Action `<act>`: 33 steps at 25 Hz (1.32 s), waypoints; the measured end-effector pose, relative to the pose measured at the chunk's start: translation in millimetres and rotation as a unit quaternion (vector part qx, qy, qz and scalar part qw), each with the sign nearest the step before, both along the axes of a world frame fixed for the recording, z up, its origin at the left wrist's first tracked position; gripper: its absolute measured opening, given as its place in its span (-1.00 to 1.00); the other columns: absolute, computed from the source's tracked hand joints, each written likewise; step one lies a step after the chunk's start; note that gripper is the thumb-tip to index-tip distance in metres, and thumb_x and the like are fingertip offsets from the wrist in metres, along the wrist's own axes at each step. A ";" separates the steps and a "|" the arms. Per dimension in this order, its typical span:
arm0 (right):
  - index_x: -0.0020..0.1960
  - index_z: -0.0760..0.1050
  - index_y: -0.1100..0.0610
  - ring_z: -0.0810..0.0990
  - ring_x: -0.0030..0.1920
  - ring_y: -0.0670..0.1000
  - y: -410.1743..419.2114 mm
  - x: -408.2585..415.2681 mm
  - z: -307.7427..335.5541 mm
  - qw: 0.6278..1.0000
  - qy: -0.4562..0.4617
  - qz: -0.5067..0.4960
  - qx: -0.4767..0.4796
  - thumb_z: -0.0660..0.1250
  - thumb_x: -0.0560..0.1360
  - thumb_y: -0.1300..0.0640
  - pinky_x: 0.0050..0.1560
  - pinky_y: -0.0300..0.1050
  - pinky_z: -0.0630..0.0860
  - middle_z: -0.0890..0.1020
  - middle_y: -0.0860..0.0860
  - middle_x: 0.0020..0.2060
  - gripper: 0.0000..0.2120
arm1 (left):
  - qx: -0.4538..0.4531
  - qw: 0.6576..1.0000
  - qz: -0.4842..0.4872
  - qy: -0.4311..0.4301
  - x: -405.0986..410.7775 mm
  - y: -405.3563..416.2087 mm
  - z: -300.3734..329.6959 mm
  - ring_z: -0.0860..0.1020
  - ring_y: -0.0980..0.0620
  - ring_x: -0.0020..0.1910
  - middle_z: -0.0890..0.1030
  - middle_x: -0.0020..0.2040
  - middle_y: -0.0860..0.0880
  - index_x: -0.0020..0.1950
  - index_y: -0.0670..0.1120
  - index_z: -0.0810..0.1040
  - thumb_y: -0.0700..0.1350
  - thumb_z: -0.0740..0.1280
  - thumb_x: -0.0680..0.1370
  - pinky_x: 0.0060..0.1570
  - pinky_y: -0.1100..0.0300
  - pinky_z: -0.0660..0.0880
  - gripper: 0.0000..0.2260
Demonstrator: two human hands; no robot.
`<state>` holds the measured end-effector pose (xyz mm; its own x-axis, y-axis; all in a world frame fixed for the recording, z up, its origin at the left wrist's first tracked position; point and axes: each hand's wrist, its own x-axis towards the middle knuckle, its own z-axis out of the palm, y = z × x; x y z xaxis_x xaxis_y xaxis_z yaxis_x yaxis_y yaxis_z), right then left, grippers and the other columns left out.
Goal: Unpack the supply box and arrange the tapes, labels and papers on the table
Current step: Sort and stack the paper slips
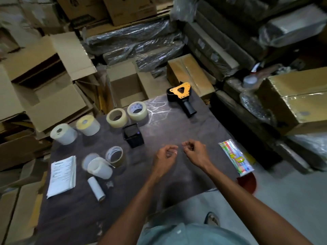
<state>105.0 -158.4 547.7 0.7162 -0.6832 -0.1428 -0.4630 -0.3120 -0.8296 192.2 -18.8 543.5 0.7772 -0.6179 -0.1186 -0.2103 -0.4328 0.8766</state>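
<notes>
Both bare forearms reach forward, side by side. Left hand (165, 155) and right hand (194, 150) near each other, fingers loosely curled inward, each grip holding nothing, knuckles up.

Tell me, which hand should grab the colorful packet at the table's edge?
The right hand, probably. The colorful packet lies on that hand's side, near the table's right edge, and the hand holds nothing. The left hand would have to cross over the right arm.
</notes>
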 end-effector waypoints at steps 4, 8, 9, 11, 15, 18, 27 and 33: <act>0.01 0.68 0.14 0.69 -0.10 0.03 -44.9 -32.8 -18.8 0.999 0.020 -0.024 -0.007 0.38 0.45 0.25 0.03 -0.12 0.57 0.74 0.06 -0.13 -0.83 | 0.044 0.998 -0.037 0.006 -31.1 -46.2 -18.4 0.57 0.28 -0.31 0.65 -0.18 0.12 0.07 0.04 0.64 -0.17 0.38 0.53 -0.13 0.34 0.55 -0.83; -0.02 0.64 0.13 0.66 -0.04 0.09 -85.3 -69.3 -39.2 0.997 0.054 -0.029 -0.041 0.38 0.39 0.11 0.00 -0.15 0.49 0.71 0.06 -0.12 -0.81 | 0.052 0.997 -0.047 0.028 -60.7 -85.3 -28.3 0.57 0.21 -0.31 0.63 -0.21 0.12 0.03 0.07 0.62 -0.15 0.36 0.52 -0.10 0.26 0.58 -0.84; 0.00 0.63 0.11 0.64 0.01 0.12 -94.0 -78.5 -44.2 0.995 0.063 -0.033 -0.072 0.34 0.36 0.04 0.04 -0.11 0.47 0.69 0.07 -0.09 -0.74 | 0.052 0.997 -0.053 0.028 -66.3 -93.1 -32.0 0.57 0.19 -0.32 0.63 -0.22 0.12 0.01 0.09 0.61 -0.12 0.35 0.50 -0.10 0.24 0.58 -0.85; 0.07 0.62 0.08 0.54 0.13 0.20 -106.8 -95.1 -49.8 0.985 0.107 -0.047 -0.123 0.32 0.33 0.00 0.15 -0.01 0.43 0.62 0.09 0.04 -0.66 | 0.048 0.996 -0.063 0.029 -75.8 -105.8 -38.9 0.54 0.25 -0.36 0.62 -0.24 0.14 0.01 0.09 0.60 -0.09 0.33 0.46 -0.13 0.24 0.58 -0.83; 0.17 0.56 0.02 0.33 0.26 0.25 -112.0 -114.8 -55.1 0.963 0.215 -0.030 -0.159 0.41 0.32 0.05 0.25 0.11 0.37 0.39 0.13 0.28 -0.59 | 0.049 0.995 -0.074 0.038 -89.4 -120.9 -54.3 0.54 0.27 -0.31 0.62 -0.20 0.12 0.10 -0.01 0.61 -0.15 0.36 0.46 -0.09 0.30 0.54 -0.77; 0.17 0.51 -0.02 0.35 0.24 0.23 -112.6 -121.1 -61.0 0.959 0.228 -0.002 -0.165 0.39 0.31 0.00 0.23 0.12 0.38 0.35 0.12 0.30 -0.58 | 0.050 0.996 -0.060 0.045 -98.0 -123.2 -63.2 0.57 0.27 -0.27 0.62 -0.16 0.05 0.16 -0.08 0.60 -0.23 0.41 0.49 -0.04 0.35 0.51 -0.75; 0.50 0.21 0.05 0.51 0.16 0.23 -99.0 -102.4 -50.3 0.992 0.121 0.026 -0.018 0.43 0.26 0.22 0.12 -0.02 0.49 0.49 0.16 0.21 -0.16 | -0.022 0.976 0.053 0.211 -105.9 -106.8 -74.4 0.56 0.04 -0.22 0.62 -0.02 -0.04 0.35 0.04 0.44 -0.07 0.42 0.46 -0.24 0.09 0.58 -0.54; 0.23 0.59 0.11 0.67 -0.06 -0.08 -63.4 -66.4 -40.7 0.999 0.035 0.027 0.009 0.52 0.36 0.08 -0.05 -0.42 0.47 0.71 0.05 -0.03 -0.55 | -0.061 0.927 0.091 0.360 -85.3 -81.8 -39.7 0.64 0.09 -0.22 0.67 0.01 0.06 0.36 0.09 0.45 -0.05 0.34 0.61 -0.27 0.19 0.57 -0.68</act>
<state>38.6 -221.8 507.0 0.7390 -0.6414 -0.2062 -0.5039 -0.3231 -0.8011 106.9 -100.6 503.8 0.6176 -0.5269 -0.5839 0.5142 -0.2912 0.8067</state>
